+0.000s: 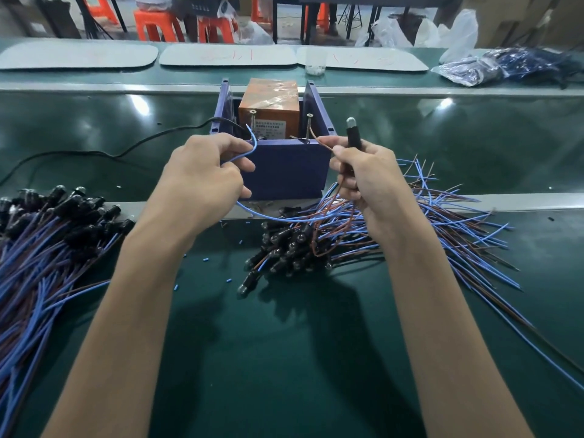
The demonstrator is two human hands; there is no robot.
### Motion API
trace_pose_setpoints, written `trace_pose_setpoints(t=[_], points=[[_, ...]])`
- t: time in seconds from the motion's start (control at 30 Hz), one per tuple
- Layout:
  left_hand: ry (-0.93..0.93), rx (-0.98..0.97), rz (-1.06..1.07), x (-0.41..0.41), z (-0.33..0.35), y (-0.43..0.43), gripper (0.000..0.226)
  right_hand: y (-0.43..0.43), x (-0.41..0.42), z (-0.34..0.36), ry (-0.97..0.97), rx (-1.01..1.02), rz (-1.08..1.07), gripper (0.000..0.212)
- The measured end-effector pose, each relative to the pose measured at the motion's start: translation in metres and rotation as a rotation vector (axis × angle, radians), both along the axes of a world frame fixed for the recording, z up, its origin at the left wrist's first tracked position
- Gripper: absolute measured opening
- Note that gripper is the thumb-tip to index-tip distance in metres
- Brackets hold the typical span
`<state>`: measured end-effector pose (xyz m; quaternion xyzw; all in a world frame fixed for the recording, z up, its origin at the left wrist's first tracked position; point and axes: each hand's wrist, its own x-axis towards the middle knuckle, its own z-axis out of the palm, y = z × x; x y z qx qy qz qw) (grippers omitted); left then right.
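My left hand point(205, 172) pinches the end of a blue wire point(249, 147), which loops down under both hands. My right hand point(363, 178) grips a black lamp holder with a clear tip point(352, 131) and pinches its brown wire point(319, 139) between thumb and forefinger. Both wire ends point at two upright screws point(308, 128) on a purple box point(284, 165) that holds an orange block point(270, 102). The box stands just beyond my hands.
A pile of black lamp holders with blue and brown wires point(294, 245) lies under my right hand, wires fanning right. Another pile point(47, 229) lies at the left. A black cable point(110, 153) runs left from the box. Plastic bags point(505, 64) sit far right.
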<state>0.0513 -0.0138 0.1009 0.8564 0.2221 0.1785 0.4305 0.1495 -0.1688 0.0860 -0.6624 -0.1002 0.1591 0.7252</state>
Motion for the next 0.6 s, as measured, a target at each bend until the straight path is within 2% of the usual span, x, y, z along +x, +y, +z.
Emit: trace_pose_setpoints(t=[0.6], points=[[0.006,0.011,-0.021,0.0014,-0.0002,-0.0037,0.048,-0.0025,0.0005,0.0008,0.001,-0.027,0.02,0.029]])
